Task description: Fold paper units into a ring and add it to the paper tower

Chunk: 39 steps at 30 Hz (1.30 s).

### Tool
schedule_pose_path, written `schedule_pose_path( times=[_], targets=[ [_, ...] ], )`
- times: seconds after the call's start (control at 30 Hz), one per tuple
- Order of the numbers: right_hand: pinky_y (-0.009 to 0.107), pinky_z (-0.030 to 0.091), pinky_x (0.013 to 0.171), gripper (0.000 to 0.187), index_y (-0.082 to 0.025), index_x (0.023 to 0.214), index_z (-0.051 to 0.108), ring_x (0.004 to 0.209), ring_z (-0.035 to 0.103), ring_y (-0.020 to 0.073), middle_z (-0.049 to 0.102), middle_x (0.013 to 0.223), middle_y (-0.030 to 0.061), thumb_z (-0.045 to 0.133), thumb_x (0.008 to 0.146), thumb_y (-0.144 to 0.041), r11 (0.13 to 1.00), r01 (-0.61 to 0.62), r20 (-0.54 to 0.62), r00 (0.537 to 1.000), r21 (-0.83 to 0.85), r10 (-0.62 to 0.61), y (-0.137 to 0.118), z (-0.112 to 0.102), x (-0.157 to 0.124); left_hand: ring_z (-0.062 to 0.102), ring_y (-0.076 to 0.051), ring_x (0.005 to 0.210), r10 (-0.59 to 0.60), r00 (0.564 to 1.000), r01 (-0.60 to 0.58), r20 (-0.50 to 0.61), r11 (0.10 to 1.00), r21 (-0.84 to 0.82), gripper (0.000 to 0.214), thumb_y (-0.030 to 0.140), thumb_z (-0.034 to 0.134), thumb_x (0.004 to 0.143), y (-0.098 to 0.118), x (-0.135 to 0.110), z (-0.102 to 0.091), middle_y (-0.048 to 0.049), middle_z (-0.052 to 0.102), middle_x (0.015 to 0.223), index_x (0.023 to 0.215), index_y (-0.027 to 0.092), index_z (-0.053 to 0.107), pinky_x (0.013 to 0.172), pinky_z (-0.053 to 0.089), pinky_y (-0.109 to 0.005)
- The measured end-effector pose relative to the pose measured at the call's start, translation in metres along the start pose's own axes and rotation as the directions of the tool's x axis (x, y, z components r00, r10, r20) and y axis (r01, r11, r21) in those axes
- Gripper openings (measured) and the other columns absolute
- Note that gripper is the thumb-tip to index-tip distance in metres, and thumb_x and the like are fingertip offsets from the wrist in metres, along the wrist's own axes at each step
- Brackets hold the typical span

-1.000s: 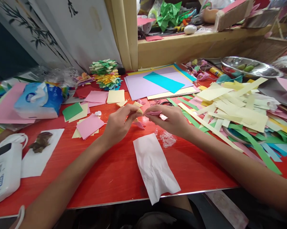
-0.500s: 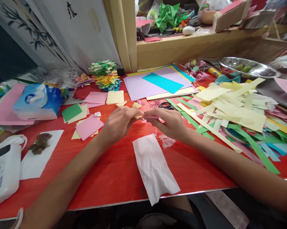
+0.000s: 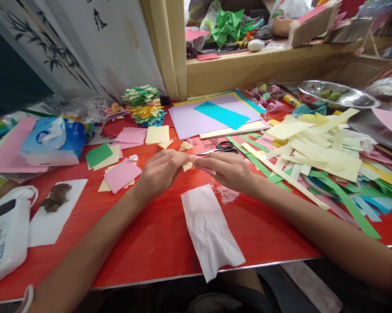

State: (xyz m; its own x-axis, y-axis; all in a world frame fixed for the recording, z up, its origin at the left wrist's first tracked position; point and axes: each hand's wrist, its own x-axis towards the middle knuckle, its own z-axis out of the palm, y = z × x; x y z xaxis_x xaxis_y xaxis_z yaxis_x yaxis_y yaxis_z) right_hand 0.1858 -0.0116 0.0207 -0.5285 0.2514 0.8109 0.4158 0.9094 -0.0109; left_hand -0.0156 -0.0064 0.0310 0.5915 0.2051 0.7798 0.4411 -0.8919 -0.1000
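Note:
Fingertips of both hands meet over the middle of the red table [image 3: 133, 252]. My left hand [image 3: 163, 170] is closed, pinching a small piece of folded yellow paper [image 3: 187, 166]. In my right hand [image 3: 226, 166], also closed, is a piece of folded pink paper [image 3: 207, 170]; the two pieces touch or nearly touch, and the fingers hide most of them. Just behind the hands lie small folded yellow pieces [image 3: 186, 146] and black-handled scissors [image 3: 226, 147]. A creased white tissue [image 3: 212, 230] lies below the hands, overhanging the front edge.
Pink paper squares [image 3: 122, 174] and a tissue pack [image 3: 54, 141] lie left. At the back are a stack of folded paper pieces [image 3: 145, 106] and large lilac sheets [image 3: 185, 119]. Cut paper strips [image 3: 313, 148] and a metal bowl [image 3: 362, 101] sit right.
My hands have turned slightly, with the right fingers now flatter over the pink paper. The yellow piece has tipped downward. More of the scissors shows behind the hands.

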Motion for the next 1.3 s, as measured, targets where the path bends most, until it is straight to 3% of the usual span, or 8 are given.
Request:
schedule_pose_path(
  times=[0.37, 0.63, 1.17, 1.3],
  targets=[
    [0.016, 0.049, 0.061, 0.010, -0.017, 0.091, 0.054, 0.070, 0.064, 0.0069, 0.068, 0.080, -0.0003, 0.047, 0.087, -0.012, 0.978, -0.112, 0.012, 0.994, 0.174, 0.111, -0.0019, -0.0009, 0.0030, 0.062, -0.013, 0.080, 0.039, 0.999, -0.038, -0.037, 0.999, 0.022, 0.025, 0.007, 0.055, 0.079, -0.0023, -0.0003, 0.0005, -0.0031, 0.068, 0.085, 0.101, 0.017, 0.052, 0.072, 0.051, -0.026],
    [0.015, 0.050, 0.065, 0.017, -0.017, 0.091, 0.057, 0.076, 0.064, 0.0062, 0.068, 0.084, -0.0003, 0.047, 0.084, -0.006, 0.942, -0.169, 0.040, 0.986, 0.289, 0.165, -0.0023, -0.0031, 0.0035, 0.062, -0.013, 0.085, 0.029, 0.999, -0.030, -0.042, 0.999, -0.010, 0.024, 0.010, 0.054, 0.081, -0.0022, -0.0017, 0.0004, -0.0030, 0.068, 0.088, 0.103, 0.018, 0.051, 0.075, 0.051, -0.025],
    [0.017, 0.048, 0.059, 0.009, -0.017, 0.091, 0.052, 0.070, 0.064, 0.0071, 0.068, 0.082, 0.0007, 0.048, 0.086, -0.011, 0.987, -0.084, -0.020, 0.996, 0.137, 0.088, -0.0014, -0.0004, 0.0024, 0.062, -0.012, 0.087, 0.064, 0.998, -0.064, 0.017, 0.998, -0.016, 0.028, 0.010, 0.051, 0.082, -0.0022, -0.0031, -0.0004, -0.0027, 0.068, 0.093, 0.108, 0.020, 0.049, 0.077, 0.051, -0.026],
    [0.017, 0.047, 0.059, 0.008, -0.017, 0.091, 0.051, 0.068, 0.063, 0.0078, 0.067, 0.079, 0.0012, 0.047, 0.086, -0.012, 0.988, -0.049, -0.017, 0.998, 0.150, 0.053, 0.0004, 0.0005, 0.0021, 0.062, -0.013, 0.089, 0.034, 0.999, -0.035, -0.018, 0.998, -0.056, 0.024, 0.011, 0.053, 0.082, -0.0021, -0.0029, 0.0003, -0.0032, 0.068, 0.091, 0.105, 0.019, 0.051, 0.078, 0.050, -0.025]
  ],
)
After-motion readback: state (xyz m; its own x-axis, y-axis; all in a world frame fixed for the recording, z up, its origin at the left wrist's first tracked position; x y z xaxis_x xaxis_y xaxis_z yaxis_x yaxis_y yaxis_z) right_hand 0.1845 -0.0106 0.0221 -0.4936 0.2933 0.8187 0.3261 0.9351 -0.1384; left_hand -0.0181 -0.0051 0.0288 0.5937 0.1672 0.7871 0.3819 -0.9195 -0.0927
